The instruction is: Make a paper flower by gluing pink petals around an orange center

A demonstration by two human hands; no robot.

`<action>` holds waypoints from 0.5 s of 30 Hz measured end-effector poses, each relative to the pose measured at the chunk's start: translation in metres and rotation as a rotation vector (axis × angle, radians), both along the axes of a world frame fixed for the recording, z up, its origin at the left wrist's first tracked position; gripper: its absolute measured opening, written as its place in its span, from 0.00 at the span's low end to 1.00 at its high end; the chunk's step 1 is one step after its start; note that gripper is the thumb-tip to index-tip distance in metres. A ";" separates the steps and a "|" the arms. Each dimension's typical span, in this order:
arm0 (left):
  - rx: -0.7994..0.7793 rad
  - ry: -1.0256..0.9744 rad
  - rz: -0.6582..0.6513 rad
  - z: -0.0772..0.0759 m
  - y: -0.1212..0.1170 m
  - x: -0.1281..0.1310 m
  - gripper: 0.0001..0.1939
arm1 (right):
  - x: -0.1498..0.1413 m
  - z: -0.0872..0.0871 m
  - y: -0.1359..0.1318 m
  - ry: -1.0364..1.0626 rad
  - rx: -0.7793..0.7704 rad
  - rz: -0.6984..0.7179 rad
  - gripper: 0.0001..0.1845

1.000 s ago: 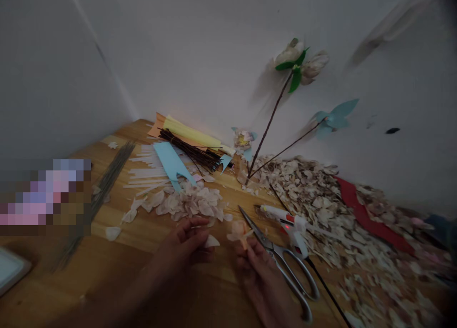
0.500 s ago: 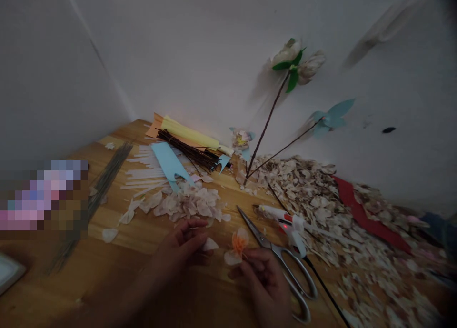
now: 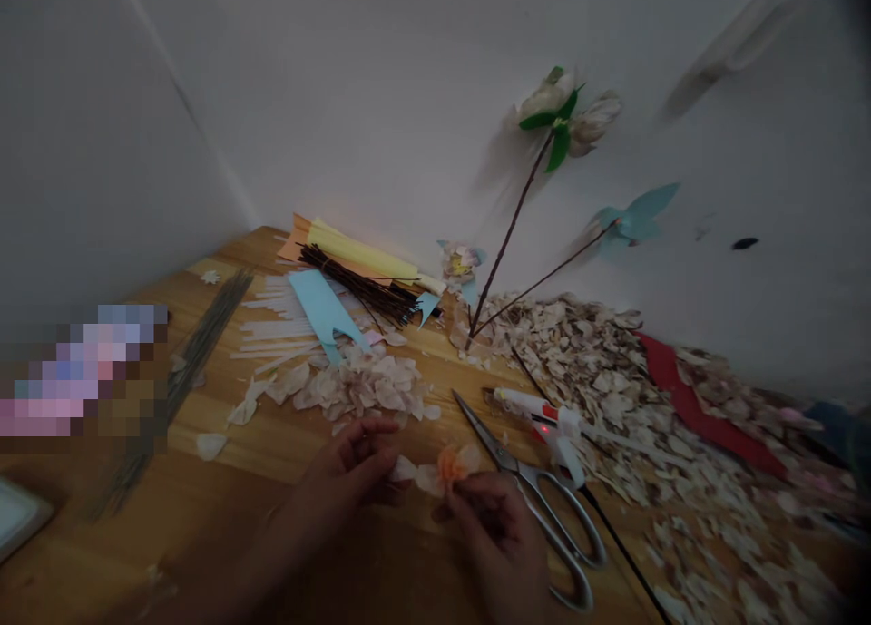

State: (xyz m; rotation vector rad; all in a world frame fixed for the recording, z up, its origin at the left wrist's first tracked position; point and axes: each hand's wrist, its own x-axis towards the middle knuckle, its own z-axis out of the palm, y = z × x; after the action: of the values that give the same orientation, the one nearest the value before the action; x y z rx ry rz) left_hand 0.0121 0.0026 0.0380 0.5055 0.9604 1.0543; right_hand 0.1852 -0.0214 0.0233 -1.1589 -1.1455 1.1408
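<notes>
Between the thumb and fingers of my left hand is a pale, thin petal, its free end pointing right. My right hand pinches a small handmade flower at its base; it has an orange frilled centre with pale translucent petals around it. The held petal lies close beside the flower's left petal; whether they touch I cannot tell. Just beyond my hands is a heap of loose pale petals. Scissors lie partly open to the right of my right hand.
A white glue gun with a lit red light and black cord lies beyond the scissors. Dried petals spread along the right, with a red strip on them. Flower stems lean near the wall. Wires and dark stems lie left and behind.
My right hand has turned the flower, first showing its orange centre upward, then tilting its pale petal left toward the petal in my left hand. My left hand has barely moved.
</notes>
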 end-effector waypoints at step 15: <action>-0.022 0.031 0.022 0.004 -0.001 0.002 0.23 | -0.008 0.012 0.007 0.477 -0.399 0.051 0.15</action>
State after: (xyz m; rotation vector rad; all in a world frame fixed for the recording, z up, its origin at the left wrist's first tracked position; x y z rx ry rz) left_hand 0.0139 0.0012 0.0419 0.4957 1.0061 1.0573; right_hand 0.1771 -0.0140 0.0352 -1.0702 -0.5970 1.6294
